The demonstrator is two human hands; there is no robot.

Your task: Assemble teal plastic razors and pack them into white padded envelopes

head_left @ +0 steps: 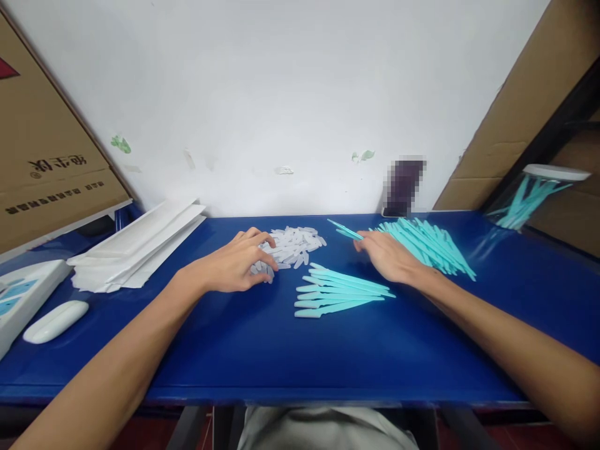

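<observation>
My left hand (247, 259) rests at the near left side of a pile of small translucent white blade caps (294, 242). Its fingers are curved and apart, with the fingertips among the caps. Between the fingers of my right hand (385, 253) are a few thin turquoise eyebrow razors (345, 230), their ends pointing left. A larger heap of turquoise razors (431, 244) lies just behind and right of that hand. Closer to me, several razors with pale ends (341, 292) lie fanned side by side, pale ends to the left.
White paper sleeves or bags (135, 247) lie stacked at left, near a white oval object (55, 322) and a white device (28, 294). A clear lidded jar (529, 197) holds turquoise razors at right. Cardboard (51, 137) flanks the blue table (290, 356); a pixelated dark object (403, 187) leans on the wall.
</observation>
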